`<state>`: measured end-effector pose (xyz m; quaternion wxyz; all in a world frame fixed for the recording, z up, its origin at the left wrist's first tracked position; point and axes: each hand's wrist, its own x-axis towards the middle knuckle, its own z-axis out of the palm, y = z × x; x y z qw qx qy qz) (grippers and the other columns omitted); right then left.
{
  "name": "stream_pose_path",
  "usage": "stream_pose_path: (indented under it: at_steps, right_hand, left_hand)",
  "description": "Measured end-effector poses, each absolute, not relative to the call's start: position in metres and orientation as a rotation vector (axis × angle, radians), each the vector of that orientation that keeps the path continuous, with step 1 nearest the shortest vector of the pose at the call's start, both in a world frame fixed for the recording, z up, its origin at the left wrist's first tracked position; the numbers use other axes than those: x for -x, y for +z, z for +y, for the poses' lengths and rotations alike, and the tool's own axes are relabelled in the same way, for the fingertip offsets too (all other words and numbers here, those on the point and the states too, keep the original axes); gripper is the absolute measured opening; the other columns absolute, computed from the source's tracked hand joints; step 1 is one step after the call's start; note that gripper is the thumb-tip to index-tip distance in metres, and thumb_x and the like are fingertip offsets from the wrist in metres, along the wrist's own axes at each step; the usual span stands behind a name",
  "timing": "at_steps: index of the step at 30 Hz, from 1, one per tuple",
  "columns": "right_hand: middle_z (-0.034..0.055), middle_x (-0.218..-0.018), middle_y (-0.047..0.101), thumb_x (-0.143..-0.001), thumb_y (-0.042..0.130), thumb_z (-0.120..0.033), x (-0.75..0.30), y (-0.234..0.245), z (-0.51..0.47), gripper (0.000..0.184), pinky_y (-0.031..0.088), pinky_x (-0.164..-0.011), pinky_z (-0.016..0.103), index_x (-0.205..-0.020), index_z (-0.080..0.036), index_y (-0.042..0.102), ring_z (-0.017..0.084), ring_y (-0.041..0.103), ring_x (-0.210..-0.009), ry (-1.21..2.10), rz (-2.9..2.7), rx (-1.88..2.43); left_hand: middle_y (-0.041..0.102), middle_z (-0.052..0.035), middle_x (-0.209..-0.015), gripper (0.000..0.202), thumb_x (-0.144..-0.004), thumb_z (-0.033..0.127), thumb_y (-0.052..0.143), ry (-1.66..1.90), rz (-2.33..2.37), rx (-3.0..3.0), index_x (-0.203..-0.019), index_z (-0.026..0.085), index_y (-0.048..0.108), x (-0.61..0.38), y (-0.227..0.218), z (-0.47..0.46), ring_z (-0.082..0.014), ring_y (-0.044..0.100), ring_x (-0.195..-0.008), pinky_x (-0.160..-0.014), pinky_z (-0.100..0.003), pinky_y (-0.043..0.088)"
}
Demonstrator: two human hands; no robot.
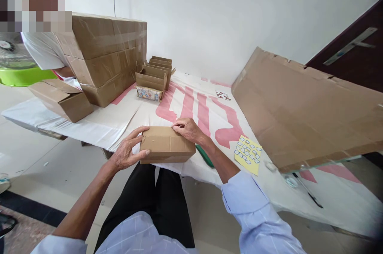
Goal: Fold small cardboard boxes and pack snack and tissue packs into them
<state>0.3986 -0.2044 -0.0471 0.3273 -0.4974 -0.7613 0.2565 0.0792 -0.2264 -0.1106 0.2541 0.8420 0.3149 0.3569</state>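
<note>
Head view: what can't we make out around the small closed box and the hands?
- Contents of the small closed brown cardboard box: flaps shut, left hand and right hand on it.
- Print on the yellow sticker sheet: too small.
- Green object at the table edge: mostly behind the right forearm.
- Large flat cardboard sheet: cut off by the right edge.

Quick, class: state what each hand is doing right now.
Left hand: closed on the small cardboard box, gripping its left end.
Right hand: fingers pressing the box's top far edge.
</note>
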Motion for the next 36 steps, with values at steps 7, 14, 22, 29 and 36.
stream_pose_path:
  at_steps: [7, 14, 22, 29, 36]
  right_hand:
    - [0.0021, -0.085, 0.078, -0.081, 0.057, -0.011, -0.401, -0.051, -0.218, 0.025, 0.047, -0.072, 0.027, -0.083, -0.020, 0.080, 0.016, 0.066, -0.078, 0.705, -1.955, 1.284]
    - [0.0015, -0.086, 0.075, -0.087, 0.062, -0.013, -0.400, -0.040, -0.214, 0.017, 0.046, -0.076, 0.027, -0.083, -0.018, 0.077, 0.015, 0.063, -0.079, 0.720, -2.044, 1.329]
    - [0.0018, -0.085, 0.073, -0.089, 0.064, -0.012, -0.399, -0.039, -0.210, 0.016, 0.044, -0.078, 0.028, -0.080, -0.018, 0.076, 0.015, 0.063, -0.081, 0.708, -2.072, 1.357]
    - [0.0009, -0.081, 0.070, -0.088, 0.063, -0.014, -0.399, -0.035, -0.202, 0.014, 0.042, -0.074, 0.027, -0.077, -0.018, 0.071, 0.014, 0.061, -0.077, 0.773, -2.106, 1.392]
    - [0.0009, -0.083, 0.067, -0.088, 0.059, -0.014, -0.398, -0.032, -0.195, 0.014, 0.038, -0.072, 0.028, -0.075, -0.020, 0.060, 0.015, 0.058, -0.078, 0.786, -2.184, 1.474]
  left_hand:
    - [0.056, -0.0194, -0.167, 0.037, -0.103, 0.052, 0.069, 0.980, 0.825, -2.350, -0.118, 0.019, 0.075, -0.078, -0.113, -0.231, -0.0392, 0.057, -0.154, -0.131, -0.051, 0.047]
    - [0.055, -0.0184, -0.169, 0.042, -0.103, 0.054, 0.067, 0.958, 0.841, -2.329, -0.126, 0.019, 0.075, -0.078, -0.114, -0.230, -0.0389, 0.056, -0.154, -0.131, -0.050, 0.047]
    - [0.055, -0.0172, -0.169, 0.043, -0.103, 0.057, 0.067, 0.949, 0.837, -2.312, -0.124, 0.021, 0.077, -0.079, -0.113, -0.229, -0.0384, 0.056, -0.153, -0.131, -0.050, 0.047]
    - [0.054, -0.0169, -0.169, 0.041, -0.104, 0.054, 0.066, 0.939, 0.841, -2.349, -0.124, 0.020, 0.077, -0.078, -0.112, -0.229, -0.0378, 0.057, -0.153, -0.129, -0.048, 0.049]
    - [0.055, -0.0175, -0.169, 0.040, -0.104, 0.054, 0.067, 0.945, 0.835, -2.333, -0.121, 0.020, 0.076, -0.079, -0.114, -0.228, -0.0371, 0.057, -0.153, -0.129, -0.047, 0.049]
